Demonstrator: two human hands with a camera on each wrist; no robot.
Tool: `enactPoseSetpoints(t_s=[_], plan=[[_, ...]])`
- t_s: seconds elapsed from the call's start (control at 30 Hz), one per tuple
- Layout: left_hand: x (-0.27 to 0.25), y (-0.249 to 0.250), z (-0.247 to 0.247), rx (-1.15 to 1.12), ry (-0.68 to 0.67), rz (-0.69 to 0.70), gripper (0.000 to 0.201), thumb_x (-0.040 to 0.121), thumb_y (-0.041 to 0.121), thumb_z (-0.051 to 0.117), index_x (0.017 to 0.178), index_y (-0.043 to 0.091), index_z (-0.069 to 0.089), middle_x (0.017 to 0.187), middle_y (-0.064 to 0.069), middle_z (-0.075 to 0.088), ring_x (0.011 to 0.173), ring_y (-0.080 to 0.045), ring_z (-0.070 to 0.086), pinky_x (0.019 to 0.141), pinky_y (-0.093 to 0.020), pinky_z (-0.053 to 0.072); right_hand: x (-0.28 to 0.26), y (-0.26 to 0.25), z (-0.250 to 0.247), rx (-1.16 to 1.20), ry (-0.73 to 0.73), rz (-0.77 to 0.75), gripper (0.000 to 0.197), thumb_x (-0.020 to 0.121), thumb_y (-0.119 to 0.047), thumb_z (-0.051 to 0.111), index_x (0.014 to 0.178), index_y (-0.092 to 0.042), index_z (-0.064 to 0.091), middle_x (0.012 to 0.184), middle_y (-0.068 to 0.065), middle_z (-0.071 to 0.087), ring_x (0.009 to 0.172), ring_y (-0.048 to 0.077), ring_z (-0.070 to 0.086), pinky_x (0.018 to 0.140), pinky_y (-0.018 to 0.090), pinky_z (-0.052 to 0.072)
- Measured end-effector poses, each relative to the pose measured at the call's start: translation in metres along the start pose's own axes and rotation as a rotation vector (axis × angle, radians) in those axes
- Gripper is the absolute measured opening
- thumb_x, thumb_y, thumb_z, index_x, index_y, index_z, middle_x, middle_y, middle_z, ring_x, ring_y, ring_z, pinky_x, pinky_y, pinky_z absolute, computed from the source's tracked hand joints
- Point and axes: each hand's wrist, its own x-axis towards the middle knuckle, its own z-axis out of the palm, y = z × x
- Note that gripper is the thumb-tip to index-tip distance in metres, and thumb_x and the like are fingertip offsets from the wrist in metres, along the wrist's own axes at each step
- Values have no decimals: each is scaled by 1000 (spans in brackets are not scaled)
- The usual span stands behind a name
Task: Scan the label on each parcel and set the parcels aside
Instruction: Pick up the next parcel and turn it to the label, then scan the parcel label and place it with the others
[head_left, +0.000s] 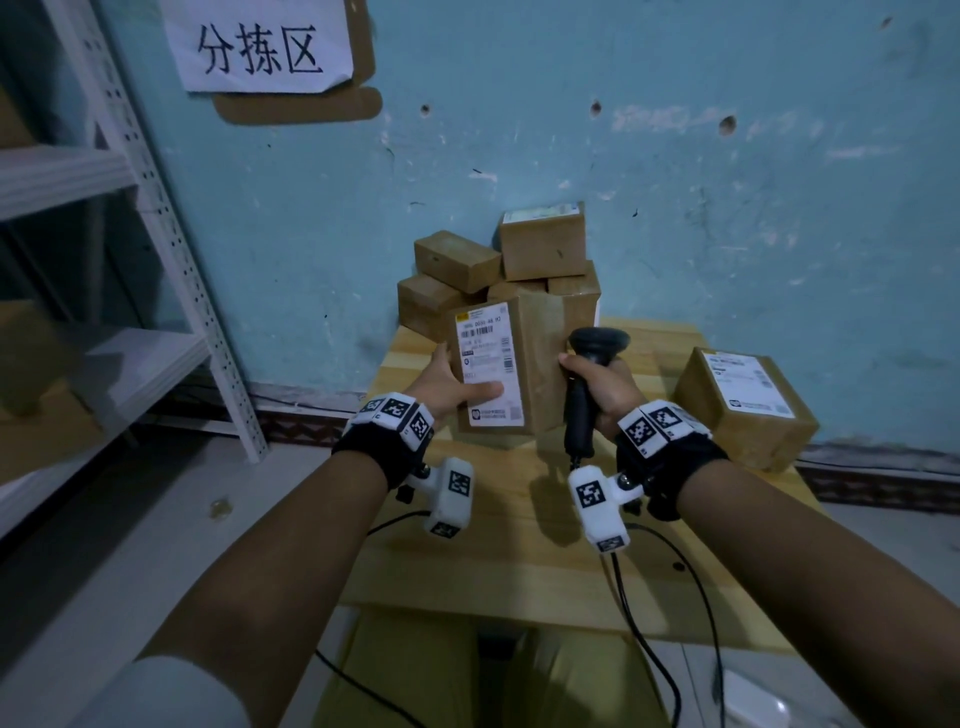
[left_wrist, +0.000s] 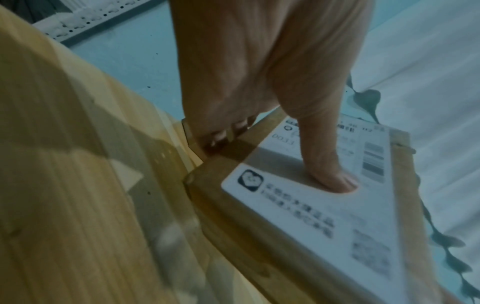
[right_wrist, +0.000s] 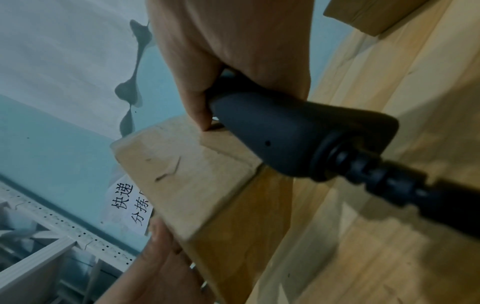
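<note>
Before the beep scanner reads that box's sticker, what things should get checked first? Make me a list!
1. Left hand holds the parcel firmly, thumb on the front, fingers behind: ok.
2. Label faces up toward the person: ok.
3. Thumb covering a barcode: the thumb lies on the lower label, and the barcodes near the top and right edge look clear: ok.
4. Right hand grips the scanner: ok.
5. Scanner head aimed at the label: it points up beside the parcel, not at the label: not ok.
6. Room on the table to set it aside, near the parcel on the right: ok.
</note>
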Motion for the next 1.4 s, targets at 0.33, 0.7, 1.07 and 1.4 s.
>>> enactPoseSetpoints(t_s=[0.33,0.7,1.07,1.4], plan=[[1,-9,-7,-227,-142,10,72,86,-13,49,142,24,21,115,-8,58,96,-25,59,63,-40,60,-3,1,2,-8,-82,-3,28,88,-9,61,115,-3,55,94,11,64,83,24,63,82,41,52],[-1,-11,-6,-248,-148,30,73,81,-25,45,127,28,28,113,-4,57,111,-31,54,74,-44,58,1,5,6,5,-23,41,43,87,-14,63,124,4,51,97,14,63,80,25,61,68,35,52],[3,-19,-6,-74,-8,-8,97,77,-17,61,149,27,14,135,-23,51,111,-30,55,79,-44,52,4,12,7,-36,-11,62,32,86,-11,64,114,2,54,94,16,65,80,30,64,68,38,52],[24,-34,-9,-125,66,-117,91,78,-16,61,145,34,25,128,-25,55,120,-38,53,55,-34,55,11,19,6,-3,-52,69,25,87,-9,62,111,-5,55,83,6,62,74,18,60,50,21,48]])
